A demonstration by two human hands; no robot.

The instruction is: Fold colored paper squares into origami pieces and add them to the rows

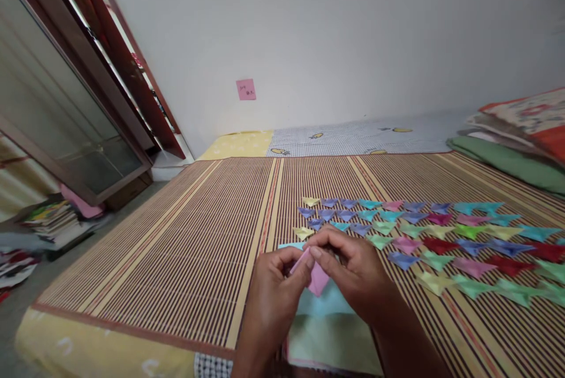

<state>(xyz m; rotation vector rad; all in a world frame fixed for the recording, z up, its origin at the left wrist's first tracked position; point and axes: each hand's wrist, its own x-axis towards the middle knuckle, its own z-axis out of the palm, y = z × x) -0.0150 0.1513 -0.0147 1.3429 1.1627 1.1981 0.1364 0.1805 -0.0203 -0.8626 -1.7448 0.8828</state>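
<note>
A small folded pink paper [318, 282] is pinched between my two hands, low in the middle of the view. The thumb and fingers of my left hand [278, 287] grip its left side. My right hand [353, 269] has thumb and forefinger closed on its top corner. Beneath them lies a pad or stack of paper, light blue [326, 302] toward the back and pale green [333, 340] nearer me. To the right and behind, several rows of small folded paper shapes [474, 267] in many colours rest on the striped mat.
A striped bamboo mat [176, 248] covers the bed. Folded bedding [503, 163] and a patterned orange cushion [538, 116] are piled at the right. A pink note [246, 89] sticks to the wall. At left are a glass-doored cabinet [66, 83] and a stack of books [50, 216].
</note>
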